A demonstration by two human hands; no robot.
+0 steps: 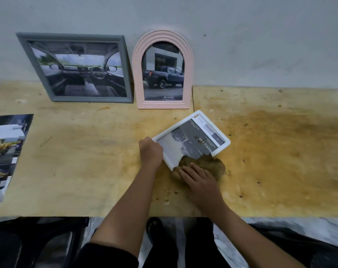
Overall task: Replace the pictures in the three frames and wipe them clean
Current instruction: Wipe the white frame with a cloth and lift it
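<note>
Three picture frames are in view on a stained plywood table. Two stand at the back, leaning against the grey wall. One is a grey rectangular frame showing a car interior with its steering wheel and dashboard. Just to its right is a pink arched frame showing a dark pickup truck parked by a building, with a Toyota logo at the bottom.

The third, a white frame with rounded corners, lies flat near the middle of the table in front of the pink one, turned at an angle. Its picture is a greyish brochure page with dark vehicles and rows of small print.

The left hand holds the white frame at its left corner, fingers curled over the rim. The right hand lies flat with straight fingers on a crumpled brown cloth, pressing it down. The cloth covers the frame's nearest corner and spills onto the table beside it.

Some loose brochure pages with car photographs, one of a yellow car, lie at the table's far left edge, well apart from the frames.
</note>
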